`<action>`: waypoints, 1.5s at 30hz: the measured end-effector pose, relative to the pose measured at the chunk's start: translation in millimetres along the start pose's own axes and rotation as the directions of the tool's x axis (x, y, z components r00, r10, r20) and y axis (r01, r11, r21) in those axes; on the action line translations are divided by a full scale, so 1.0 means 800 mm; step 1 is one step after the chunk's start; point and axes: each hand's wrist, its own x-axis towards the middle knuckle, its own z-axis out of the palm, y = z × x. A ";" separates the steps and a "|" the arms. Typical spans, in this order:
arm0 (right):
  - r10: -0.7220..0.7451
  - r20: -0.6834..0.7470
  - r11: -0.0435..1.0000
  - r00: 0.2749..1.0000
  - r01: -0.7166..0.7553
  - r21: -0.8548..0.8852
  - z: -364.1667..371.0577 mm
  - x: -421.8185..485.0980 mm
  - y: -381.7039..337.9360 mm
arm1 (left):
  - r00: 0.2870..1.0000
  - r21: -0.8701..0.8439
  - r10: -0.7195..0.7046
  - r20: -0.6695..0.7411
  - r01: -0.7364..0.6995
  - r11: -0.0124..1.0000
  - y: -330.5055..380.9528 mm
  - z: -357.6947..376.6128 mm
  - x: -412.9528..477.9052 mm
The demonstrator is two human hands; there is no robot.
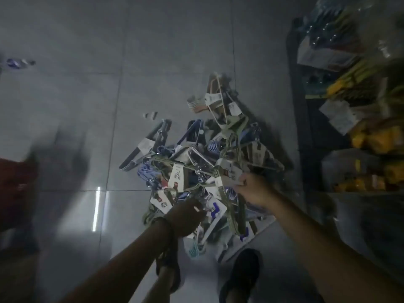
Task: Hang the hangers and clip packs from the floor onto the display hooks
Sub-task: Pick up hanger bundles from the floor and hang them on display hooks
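No legible txt; paper labels on hanger packs too blurry to read.

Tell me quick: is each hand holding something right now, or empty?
Left hand: down in the pile of hangers, fingers hidden; cannot be told.
Right hand: closed, gripping a green hanger pack.

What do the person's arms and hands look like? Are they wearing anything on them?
The left forearm and right forearm are bare, with no sleeves or gloves showing. The left hand has a dark band round its wrist. The right hand and its wrist wear nothing that shows.
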 end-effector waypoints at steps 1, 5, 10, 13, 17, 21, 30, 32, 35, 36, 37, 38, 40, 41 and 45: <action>0.023 -0.038 0.999 0.999 -0.022 0.031 0.014 0.017 0.007 | 1.000 0.000 0.000 0.030 0.000 1.000 0.000 0.008 0.023; 0.225 -0.080 0.963 0.971 -0.209 0.172 0.056 0.067 0.044 | 0.991 -0.471 -0.120 -0.055 0.080 0.879 0.005 0.038 0.108; 0.310 -0.025 0.842 0.950 -0.262 0.471 0.091 0.083 0.062 | 0.967 -0.735 -0.221 -0.127 0.058 0.675 0.031 0.079 0.157; 0.284 -0.116 0.784 0.952 -0.161 0.599 0.101 0.076 0.066 | 0.943 -0.806 -0.283 -0.177 0.027 0.591 0.043 0.086 0.165; 0.233 -0.375 0.844 0.897 0.005 0.536 0.103 0.051 0.074 | 0.939 -0.849 -0.277 -0.204 -0.029 0.528 0.058 0.086 0.155; 0.131 -0.540 0.902 0.831 0.126 0.412 0.092 0.021 0.067 | 0.956 -0.900 -0.188 -0.227 -0.132 0.416 0.063 0.086 0.120; -0.207 -0.404 0.953 0.891 0.277 0.123 0.058 0.031 -0.019 | 0.988 -0.994 -0.117 -0.103 -0.106 -0.026 -0.008 0.077 0.069; -0.299 -0.347 0.948 0.889 0.317 -0.004 0.058 0.054 -0.051 | 0.986 -0.996 -0.149 -0.072 -0.078 -0.033 -0.033 0.076 0.069; -0.388 -0.190 0.916 0.902 0.353 -0.192 0.072 0.093 -0.099 | 0.971 -0.996 -0.238 0.004 -0.017 -0.085 -0.062 0.083 0.079; -0.394 -0.134 0.897 0.909 0.349 -0.270 0.078 0.107 -0.112 | 0.962 -0.994 -0.270 0.031 0.001 -0.111 -0.071 0.087 0.084; -0.391 -0.085 0.872 0.916 0.339 -0.353 0.085 0.121 -0.125 | 0.954 -0.992 -0.296 0.053 0.015 -0.129 -0.080 0.091 0.090; -0.387 -0.046 0.838 0.921 0.331 -0.435 0.094 0.137 -0.135 | 0.947 -0.989 -0.315 0.067 0.021 -0.148 -0.089 0.094 0.097; -0.389 0.016 0.755 0.921 0.329 -0.567 0.111 0.163 -0.147 | 0.938 -0.975 -0.337 0.084 0.008 -0.221 -0.101 0.095 0.112; -0.377 0.040 0.732 0.925 0.324 -0.600 0.121 0.173 -0.149 | 0.937 -0.964 -0.338 0.086 -0.008 -0.267 -0.103 0.093 0.119; -0.245 0.046 0.753 0.968 0.220 -0.620 0.155 0.203 -0.136 | 0.951 -0.930 -0.296 0.093 -0.023 -0.366 -0.092 0.077 0.157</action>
